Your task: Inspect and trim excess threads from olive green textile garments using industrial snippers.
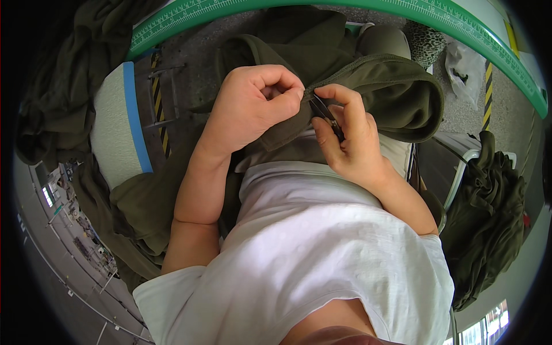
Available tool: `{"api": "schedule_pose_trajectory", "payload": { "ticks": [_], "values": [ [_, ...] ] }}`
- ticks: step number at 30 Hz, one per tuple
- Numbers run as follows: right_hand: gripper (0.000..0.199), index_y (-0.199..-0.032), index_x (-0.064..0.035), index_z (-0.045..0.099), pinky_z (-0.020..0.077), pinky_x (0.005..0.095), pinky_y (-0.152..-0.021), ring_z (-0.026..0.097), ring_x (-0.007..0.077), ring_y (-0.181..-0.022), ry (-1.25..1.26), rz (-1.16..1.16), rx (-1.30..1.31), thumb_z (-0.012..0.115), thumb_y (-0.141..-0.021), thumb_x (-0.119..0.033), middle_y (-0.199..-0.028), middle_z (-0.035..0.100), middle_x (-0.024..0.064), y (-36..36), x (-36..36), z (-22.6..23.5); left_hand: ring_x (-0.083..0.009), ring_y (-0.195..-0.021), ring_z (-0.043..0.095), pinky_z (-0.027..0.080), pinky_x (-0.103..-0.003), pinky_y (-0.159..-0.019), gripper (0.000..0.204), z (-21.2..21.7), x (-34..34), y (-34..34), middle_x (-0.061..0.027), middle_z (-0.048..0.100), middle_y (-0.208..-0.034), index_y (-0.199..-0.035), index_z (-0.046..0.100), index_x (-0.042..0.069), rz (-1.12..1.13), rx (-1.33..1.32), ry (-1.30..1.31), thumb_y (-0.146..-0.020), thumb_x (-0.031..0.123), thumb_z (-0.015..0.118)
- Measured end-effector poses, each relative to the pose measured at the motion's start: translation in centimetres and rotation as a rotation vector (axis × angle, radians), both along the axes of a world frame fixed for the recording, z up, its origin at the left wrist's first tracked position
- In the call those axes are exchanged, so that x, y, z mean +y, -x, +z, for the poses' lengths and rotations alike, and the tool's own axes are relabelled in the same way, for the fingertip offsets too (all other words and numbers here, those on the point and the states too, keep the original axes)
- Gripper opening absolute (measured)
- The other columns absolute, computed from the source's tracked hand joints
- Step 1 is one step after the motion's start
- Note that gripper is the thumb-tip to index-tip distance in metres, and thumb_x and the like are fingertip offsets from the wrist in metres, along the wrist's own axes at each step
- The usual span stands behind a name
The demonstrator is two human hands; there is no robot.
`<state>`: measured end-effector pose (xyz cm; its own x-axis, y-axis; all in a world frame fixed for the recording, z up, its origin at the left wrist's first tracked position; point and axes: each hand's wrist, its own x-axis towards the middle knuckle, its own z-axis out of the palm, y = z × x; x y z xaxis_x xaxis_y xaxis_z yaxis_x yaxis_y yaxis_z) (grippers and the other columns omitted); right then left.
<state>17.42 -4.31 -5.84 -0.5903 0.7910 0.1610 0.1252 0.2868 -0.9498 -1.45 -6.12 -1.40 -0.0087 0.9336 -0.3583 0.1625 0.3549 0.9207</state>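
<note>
A dark olive fleece garment (391,106) lies across my lap, its stitched edge running up to where my hands meet. My left hand (250,109) is closed, with thumb and forefinger pinched together at that edge; a thread between the tips, if there is one, is too fine to see. Small dark thread snips (329,117) rest in my right hand (355,132), between the thumb and fingers. Their blades point up and left toward the garment edge, close to my left fingertips. Some fingers of both hands are hidden.
A green ruler-marked edge (345,4) curves across the far side. More olive garments (483,230) hang over a frame at right, and others (63,86) are heaped at left beside a white, blue-edged padded surface (112,126). A clear plastic bag (463,72) is on the floor.
</note>
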Motion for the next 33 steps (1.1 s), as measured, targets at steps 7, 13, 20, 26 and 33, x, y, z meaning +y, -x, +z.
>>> {"api": "schedule_pose_trajectory", "payload": {
  "ticks": [7, 13, 20, 26, 33],
  "values": [
    [0.043, -0.12, -0.0016, 0.039, 0.0313, 0.0215, -0.048, 0.04, 0.0081, -0.049, 0.093, 0.029, -0.013, 0.059, -0.083, 0.005, -0.06, 0.049, 0.0023, -0.1, 0.0, 0.4, 0.0013, -0.063, 0.043, 0.034, -0.015, -0.055, 0.007, -0.6, 0.0, 0.5, 0.0062, 0.054, -0.072, -0.086, 0.064, -0.001, -0.059, -0.064, 0.006, -0.085, 0.003, 0.058],
    [0.038, -0.122, -0.0027, 0.038, 0.0338, 0.0176, -0.053, 0.043, 0.0034, -0.058, 0.407, 0.045, 0.045, 0.057, -0.089, 0.0, -0.067, 0.052, -0.0016, -0.1, -0.2, 0.6, 0.0, -0.067, 0.043, 0.035, -0.017, -0.058, 0.009, -0.7, 0.0, 0.7, 0.0065, 0.053, -0.075, -0.086, 0.062, -0.001, -0.13, 0.027, 0.015, -0.087, 0.005, 0.055],
    [0.037, -0.123, -0.0035, 0.038, 0.0347, 0.0167, -0.053, 0.046, 0.0025, -0.06, 0.53, 0.063, 0.071, 0.056, -0.091, -0.002, -0.071, 0.054, -0.002, -0.1, 0.0, 0.9, -0.0014, -0.064, 0.044, 0.036, -0.019, -0.053, 0.007, -1.2, 0.0, 0.4, 0.0045, 0.052, -0.07, -0.085, 0.06, -0.001, -0.094, -0.033, -0.059, -0.083, 0.004, 0.055],
    [0.037, -0.123, -0.004, 0.037, 0.0352, 0.0166, -0.052, 0.048, 0.0027, -0.061, 0.55, 0.05, 0.097, 0.056, -0.091, -0.003, -0.072, 0.055, -0.0014, 0.1, 0.0, 1.0, -0.0034, -0.059, 0.044, 0.036, -0.022, -0.05, 0.008, -0.8, -0.4, -0.3, 0.002, 0.051, -0.065, -0.083, 0.059, -0.001, -0.09, 0.016, -0.136, -0.076, 0.003, 0.059],
    [0.037, -0.124, -0.0037, 0.038, 0.0358, 0.0168, -0.053, 0.048, 0.0029, -0.062, 0.566, 0.05, 0.104, 0.056, -0.091, -0.003, -0.074, 0.055, -0.0012, 0.1, -0.1, 0.8, -0.0045, -0.056, 0.044, 0.037, -0.022, -0.05, 0.012, -0.9, -0.4, -0.6, 0.0005, 0.051, -0.065, -0.083, 0.059, -0.002, -0.055, 0.1, -0.083, -0.073, 0.004, 0.062]
  ]
}}
